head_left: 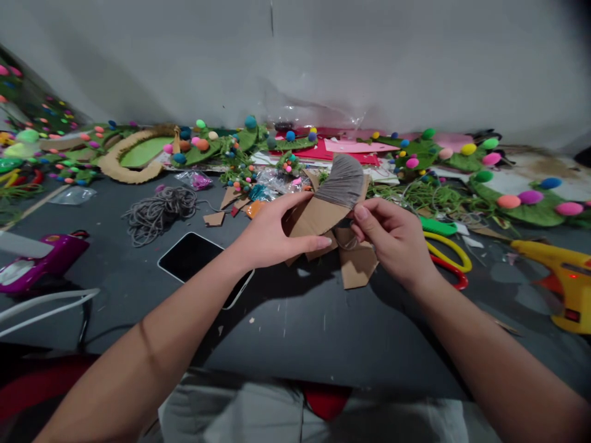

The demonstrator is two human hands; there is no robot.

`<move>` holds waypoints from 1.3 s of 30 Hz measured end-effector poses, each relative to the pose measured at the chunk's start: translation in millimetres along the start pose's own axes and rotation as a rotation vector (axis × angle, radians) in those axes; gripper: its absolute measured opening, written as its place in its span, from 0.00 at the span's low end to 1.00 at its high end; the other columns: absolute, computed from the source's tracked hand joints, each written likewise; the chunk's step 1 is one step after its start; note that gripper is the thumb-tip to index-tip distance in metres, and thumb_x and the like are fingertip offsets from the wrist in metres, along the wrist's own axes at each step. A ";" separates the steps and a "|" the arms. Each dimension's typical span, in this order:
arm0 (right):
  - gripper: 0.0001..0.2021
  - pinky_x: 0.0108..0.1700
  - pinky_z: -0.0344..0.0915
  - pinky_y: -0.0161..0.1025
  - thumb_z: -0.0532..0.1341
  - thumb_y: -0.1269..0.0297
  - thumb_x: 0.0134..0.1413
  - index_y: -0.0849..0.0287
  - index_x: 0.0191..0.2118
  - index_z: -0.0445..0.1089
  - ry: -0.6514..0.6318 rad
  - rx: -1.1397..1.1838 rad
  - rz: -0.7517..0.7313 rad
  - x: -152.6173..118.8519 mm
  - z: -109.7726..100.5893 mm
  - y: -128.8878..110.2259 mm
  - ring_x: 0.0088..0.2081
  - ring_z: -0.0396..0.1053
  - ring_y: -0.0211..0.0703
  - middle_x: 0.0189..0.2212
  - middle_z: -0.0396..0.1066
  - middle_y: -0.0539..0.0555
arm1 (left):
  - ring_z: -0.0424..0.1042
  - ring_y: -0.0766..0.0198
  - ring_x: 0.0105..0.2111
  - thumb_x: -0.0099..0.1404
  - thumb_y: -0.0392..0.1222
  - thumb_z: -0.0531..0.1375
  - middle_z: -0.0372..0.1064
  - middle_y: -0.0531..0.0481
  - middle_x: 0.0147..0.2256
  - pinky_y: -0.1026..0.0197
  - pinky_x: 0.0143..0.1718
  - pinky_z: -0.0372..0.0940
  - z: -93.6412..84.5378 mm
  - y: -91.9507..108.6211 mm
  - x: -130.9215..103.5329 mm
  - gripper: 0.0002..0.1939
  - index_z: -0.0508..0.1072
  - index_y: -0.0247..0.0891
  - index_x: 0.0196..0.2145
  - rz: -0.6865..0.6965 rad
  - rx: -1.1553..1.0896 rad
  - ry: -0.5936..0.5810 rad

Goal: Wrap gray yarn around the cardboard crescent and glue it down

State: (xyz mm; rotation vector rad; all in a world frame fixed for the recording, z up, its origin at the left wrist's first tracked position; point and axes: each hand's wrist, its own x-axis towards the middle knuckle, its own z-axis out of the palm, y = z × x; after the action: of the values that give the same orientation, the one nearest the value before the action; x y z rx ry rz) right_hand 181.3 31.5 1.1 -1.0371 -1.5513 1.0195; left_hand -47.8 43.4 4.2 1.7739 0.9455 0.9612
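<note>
A curved cardboard piece [318, 217] is held up over the table, its upper part closely wrapped in grey yarn [341, 179]. My left hand [281, 231] grips the bare cardboard from the left, thumb across its lower front and fingers behind it. At the right edge of the wrapped part, my right hand [385, 237] pinches the grey yarn between thumb and forefinger. More cardboard [359, 261] shows below the hands. To the left lies a loose tangle of grey yarn [159, 212], with a strand trailing right toward small cardboard scraps [215, 218].
A phone [191, 255] lies beneath my left forearm. Scissors with yellow and red handles [447, 252] and a yellow glue gun [561, 280] are at right. A purple tool [50, 261] and white cable [50, 298] sit at left. Leafy pieces with pompoms [517, 200] line the back.
</note>
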 end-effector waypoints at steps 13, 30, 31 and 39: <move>0.13 0.31 0.61 0.34 0.62 0.53 0.65 0.57 0.34 0.70 -0.056 0.079 0.017 -1.7 -0.1 -0.8 0.26 0.62 0.34 0.23 0.65 0.48 | 0.69 0.45 0.59 0.55 0.48 0.74 0.69 0.39 0.61 0.47 0.61 0.63 1.4 -2.4 -2.1 0.41 0.68 0.38 0.64 0.010 -0.023 0.006; 0.13 0.28 0.55 0.29 0.64 0.54 0.63 0.60 0.36 0.70 -0.146 0.340 0.201 0.9 9.8 11.9 0.22 0.61 0.29 0.18 0.66 0.46 | 0.79 0.44 0.46 0.67 0.56 0.59 0.80 0.43 0.42 0.45 0.49 0.72 6.7 -6.5 -3.5 0.20 0.82 0.39 0.44 -0.053 -0.697 -0.112; 0.12 0.27 0.54 0.28 0.65 0.55 0.63 0.60 0.37 0.69 -0.139 0.362 0.210 1.0 10.8 12.1 0.22 0.60 0.28 0.18 0.65 0.45 | 0.78 0.44 0.47 0.67 0.57 0.59 0.80 0.43 0.42 0.44 0.50 0.72 7.6 -6.5 -3.7 0.21 0.81 0.39 0.44 -0.057 -0.698 -0.108; 0.11 0.29 0.62 0.27 0.67 0.60 0.61 0.58 0.40 0.65 -0.111 0.544 0.254 -1.5 20.4 4.7 0.20 0.60 0.27 0.16 0.64 0.42 | 0.78 0.44 0.46 0.71 0.59 0.52 0.78 0.44 0.41 0.45 0.42 0.75 27.2 11.6 -6.5 0.23 0.77 0.42 0.48 -0.089 -0.768 0.046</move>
State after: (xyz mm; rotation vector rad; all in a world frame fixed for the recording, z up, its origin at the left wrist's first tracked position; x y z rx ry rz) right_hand 162.2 29.0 -7.3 -0.8092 -1.1389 1.5893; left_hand -23.9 24.8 5.1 1.0565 0.5571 1.1163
